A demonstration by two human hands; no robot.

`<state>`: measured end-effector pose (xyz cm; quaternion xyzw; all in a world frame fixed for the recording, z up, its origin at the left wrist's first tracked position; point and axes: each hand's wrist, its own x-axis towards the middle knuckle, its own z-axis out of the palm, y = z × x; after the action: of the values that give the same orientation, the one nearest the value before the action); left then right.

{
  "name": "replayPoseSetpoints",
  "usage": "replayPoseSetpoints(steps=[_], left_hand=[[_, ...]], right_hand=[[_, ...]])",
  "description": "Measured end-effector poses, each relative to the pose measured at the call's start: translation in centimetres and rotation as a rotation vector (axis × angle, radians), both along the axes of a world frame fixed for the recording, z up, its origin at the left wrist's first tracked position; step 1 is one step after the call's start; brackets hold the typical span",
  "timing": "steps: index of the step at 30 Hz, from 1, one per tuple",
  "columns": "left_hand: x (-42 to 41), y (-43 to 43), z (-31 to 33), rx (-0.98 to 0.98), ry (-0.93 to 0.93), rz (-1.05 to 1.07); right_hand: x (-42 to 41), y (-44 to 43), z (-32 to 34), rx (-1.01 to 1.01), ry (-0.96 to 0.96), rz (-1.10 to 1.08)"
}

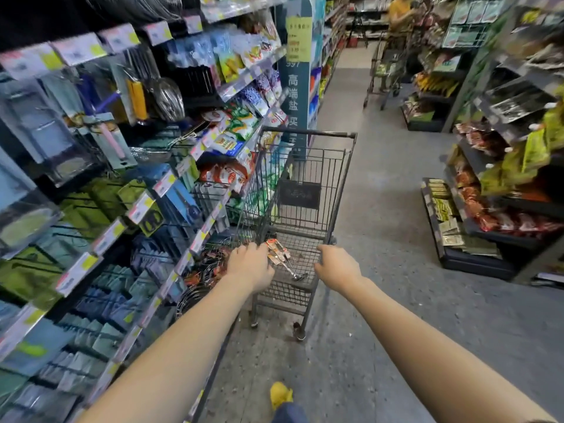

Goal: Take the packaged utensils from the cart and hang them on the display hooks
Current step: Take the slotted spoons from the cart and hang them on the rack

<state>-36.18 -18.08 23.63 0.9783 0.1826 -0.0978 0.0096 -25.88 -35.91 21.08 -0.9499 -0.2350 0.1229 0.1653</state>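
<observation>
Starting at your left, the display hooks point(91, 195) are thin dark metal pegs jutting from the shelving, each tipped with a glossy price tag point(139, 207); a steel mesh skimmer point(168, 99) and other carded tools hang higher up, blurred. Your left grip point(250, 264) is curled over the near rim of the cart point(323, 166), clenched on that wire edge, with its knuckles just beside the packaged utensils point(279, 254); whether the fingertips also touch the packs cannot be told. The utensils lie flat on the wire floor of the basket, toward its near left corner: orange-and-white printed cards at one end, polished steel heads poking out at the other. Expect them to be light, rigid in the metal, but slick and bendy in the card or film, so pinch each one at the top of its header card, where you can steer it onto a peg; any hang hole is too small to make out. Several packs overlap and may slide over each other as you lift one. The cart itself is a dark, coarse wire grid with a plain top bar. Your right grip point(335, 267) clamps the same near rim and holds nothing else. Further right, the snack shelves point(503, 236) carry crinkly red and yellow bags
</observation>
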Motion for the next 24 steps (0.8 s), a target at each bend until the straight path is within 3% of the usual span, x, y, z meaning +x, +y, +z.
replayPoseSetpoints(steps=[11,24], left_hand=[[16.2,11.5,-5.9,-0.061,0.129,-0.004],[26.1,18.5,-12.0,-0.166,0.298,0.104]], right_hand=[[15.4,12.3,-4.3,-0.164,0.093,0.082],[27.7,21.1,-11.3,-0.252,0.252,0.166]])
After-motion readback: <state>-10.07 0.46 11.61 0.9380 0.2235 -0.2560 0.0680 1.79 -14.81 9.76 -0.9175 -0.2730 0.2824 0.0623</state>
